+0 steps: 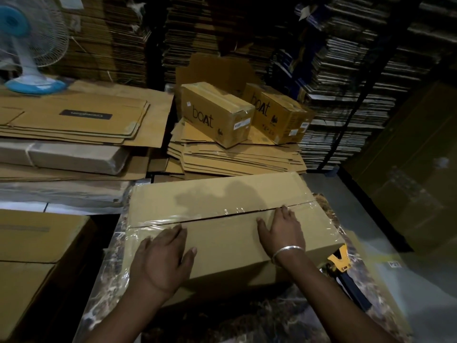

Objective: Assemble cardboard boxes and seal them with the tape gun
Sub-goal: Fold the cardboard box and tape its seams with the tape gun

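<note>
On box [222,214]: left hand [163,258], right hand [282,231] pressing flat.

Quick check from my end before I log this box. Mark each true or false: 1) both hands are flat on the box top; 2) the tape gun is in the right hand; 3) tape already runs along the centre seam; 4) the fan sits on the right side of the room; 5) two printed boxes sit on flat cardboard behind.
1) True: the left hand and the right hand press on the top of the box.
2) False: the tape gun lies beside the box at its right end; neither hand holds it.
3) True: clear tape covers the seam.
4) False: the fan stands far left.
5) True: the two printed boxes rest on the flat cardboard stack.
</note>
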`<state>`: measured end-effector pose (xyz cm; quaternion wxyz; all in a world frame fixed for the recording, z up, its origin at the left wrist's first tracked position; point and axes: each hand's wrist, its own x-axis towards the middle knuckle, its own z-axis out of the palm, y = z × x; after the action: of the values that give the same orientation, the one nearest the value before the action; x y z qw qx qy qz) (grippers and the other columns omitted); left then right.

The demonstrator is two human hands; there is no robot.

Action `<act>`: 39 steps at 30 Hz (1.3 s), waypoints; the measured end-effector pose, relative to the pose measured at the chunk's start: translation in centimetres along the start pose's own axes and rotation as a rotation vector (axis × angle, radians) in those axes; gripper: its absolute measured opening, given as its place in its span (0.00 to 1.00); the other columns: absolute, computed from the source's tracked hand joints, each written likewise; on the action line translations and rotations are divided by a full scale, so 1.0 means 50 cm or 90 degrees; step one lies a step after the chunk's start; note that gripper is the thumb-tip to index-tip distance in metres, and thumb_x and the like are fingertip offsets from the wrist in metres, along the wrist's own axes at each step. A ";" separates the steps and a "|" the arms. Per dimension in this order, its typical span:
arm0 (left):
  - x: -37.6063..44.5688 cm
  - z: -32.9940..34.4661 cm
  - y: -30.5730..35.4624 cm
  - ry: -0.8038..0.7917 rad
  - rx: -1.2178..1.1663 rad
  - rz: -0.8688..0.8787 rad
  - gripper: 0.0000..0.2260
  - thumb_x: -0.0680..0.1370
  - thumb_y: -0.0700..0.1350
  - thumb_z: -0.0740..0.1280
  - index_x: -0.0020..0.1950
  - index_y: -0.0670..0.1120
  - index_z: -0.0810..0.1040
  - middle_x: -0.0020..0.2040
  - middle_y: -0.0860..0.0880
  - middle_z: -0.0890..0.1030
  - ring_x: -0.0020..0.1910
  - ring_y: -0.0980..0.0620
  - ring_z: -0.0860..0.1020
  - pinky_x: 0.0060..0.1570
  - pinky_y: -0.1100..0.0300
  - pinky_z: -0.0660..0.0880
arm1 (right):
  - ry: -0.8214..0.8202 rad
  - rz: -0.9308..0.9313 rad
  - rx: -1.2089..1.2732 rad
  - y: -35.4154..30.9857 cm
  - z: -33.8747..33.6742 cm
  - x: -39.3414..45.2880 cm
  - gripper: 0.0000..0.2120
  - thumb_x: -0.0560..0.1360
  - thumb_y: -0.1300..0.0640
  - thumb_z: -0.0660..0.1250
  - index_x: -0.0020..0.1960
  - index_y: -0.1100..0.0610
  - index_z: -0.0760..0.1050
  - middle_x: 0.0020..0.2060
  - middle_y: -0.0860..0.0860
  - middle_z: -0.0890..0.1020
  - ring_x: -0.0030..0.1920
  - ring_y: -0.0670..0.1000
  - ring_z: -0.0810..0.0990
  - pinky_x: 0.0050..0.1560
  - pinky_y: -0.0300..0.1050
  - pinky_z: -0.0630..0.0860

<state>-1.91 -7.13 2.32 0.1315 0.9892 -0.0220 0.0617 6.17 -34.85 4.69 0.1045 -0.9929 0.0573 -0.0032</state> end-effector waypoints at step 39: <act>-0.069 -0.011 -0.080 0.126 -0.309 -0.087 0.37 0.76 0.64 0.56 0.81 0.47 0.54 0.79 0.55 0.50 0.80 0.57 0.48 0.72 0.73 0.44 | -0.136 -0.286 0.053 -0.298 0.064 -0.179 0.41 0.73 0.41 0.34 0.81 0.59 0.53 0.81 0.55 0.55 0.80 0.52 0.53 0.78 0.46 0.50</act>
<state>-5.13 -3.04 1.37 0.3703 0.9170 0.0432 0.1421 -0.96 -18.67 4.71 0.1473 -0.9703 -0.1762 0.0763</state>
